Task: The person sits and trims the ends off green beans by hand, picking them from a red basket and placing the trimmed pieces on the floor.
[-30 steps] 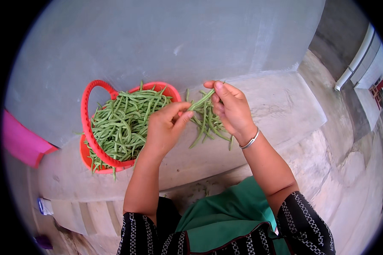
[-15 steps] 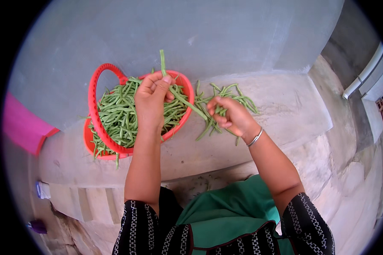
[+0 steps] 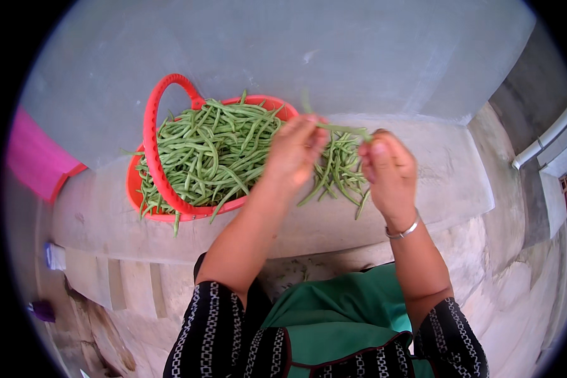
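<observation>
A long green bean (image 3: 343,129) stretches between my two hands, slightly blurred. My left hand (image 3: 293,151) is closed around one part of it, by the right side of the red basket (image 3: 287,108). At the bean's other end, the fingertips of my right hand (image 3: 392,177), with a silver bangle at its wrist, are pinched. Heaped green beans (image 3: 214,151) fill the basket, a few hanging over its near rim. Behind and between my hands lies a smaller pile of beans (image 3: 341,169) on the concrete ledge, partly hidden by my hands.
The basket's tall red handle (image 3: 150,138) arches over its left part. A grey wall (image 3: 372,57) rises behind the concrete ledge (image 3: 450,176). Pink cloth (image 3: 41,157) hangs at the far left, and a white pipe (image 3: 548,135) runs along the right.
My left hand has moved right, from over the basket to its right edge. My right hand has shifted right and closed at the end of the bean, now stretched between both hands.
</observation>
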`<state>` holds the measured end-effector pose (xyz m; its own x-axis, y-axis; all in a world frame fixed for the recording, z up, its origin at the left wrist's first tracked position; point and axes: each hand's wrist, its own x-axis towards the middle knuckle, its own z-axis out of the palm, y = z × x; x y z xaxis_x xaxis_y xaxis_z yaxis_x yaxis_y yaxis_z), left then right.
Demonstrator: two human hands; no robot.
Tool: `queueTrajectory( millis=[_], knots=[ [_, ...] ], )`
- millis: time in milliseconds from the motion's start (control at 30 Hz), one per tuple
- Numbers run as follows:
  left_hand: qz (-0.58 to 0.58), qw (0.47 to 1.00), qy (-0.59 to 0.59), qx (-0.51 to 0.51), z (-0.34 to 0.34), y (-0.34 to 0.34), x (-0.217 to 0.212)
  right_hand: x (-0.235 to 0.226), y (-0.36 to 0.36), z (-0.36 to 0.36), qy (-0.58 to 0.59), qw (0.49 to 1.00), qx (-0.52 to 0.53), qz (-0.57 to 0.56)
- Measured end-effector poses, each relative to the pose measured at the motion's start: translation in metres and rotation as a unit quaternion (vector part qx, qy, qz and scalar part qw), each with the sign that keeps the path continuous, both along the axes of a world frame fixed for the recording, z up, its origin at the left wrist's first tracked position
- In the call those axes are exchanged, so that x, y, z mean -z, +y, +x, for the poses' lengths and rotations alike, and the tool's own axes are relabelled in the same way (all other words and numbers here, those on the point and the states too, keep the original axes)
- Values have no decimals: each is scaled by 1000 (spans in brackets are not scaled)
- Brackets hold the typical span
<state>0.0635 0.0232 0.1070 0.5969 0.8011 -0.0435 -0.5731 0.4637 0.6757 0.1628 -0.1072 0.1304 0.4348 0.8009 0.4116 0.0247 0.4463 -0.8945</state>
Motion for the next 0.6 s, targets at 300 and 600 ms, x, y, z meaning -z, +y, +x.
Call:
queueTrajectory(
  millis=[300, 600],
  knots=[
    [-12, 998, -20, 53, 23, -5, 8, -26, -30, 27, -406, 835, 332, 166],
    [328, 872, 361, -43, 22, 25, 40, -9, -9, 84, 324, 942, -48, 77]
  ],
)
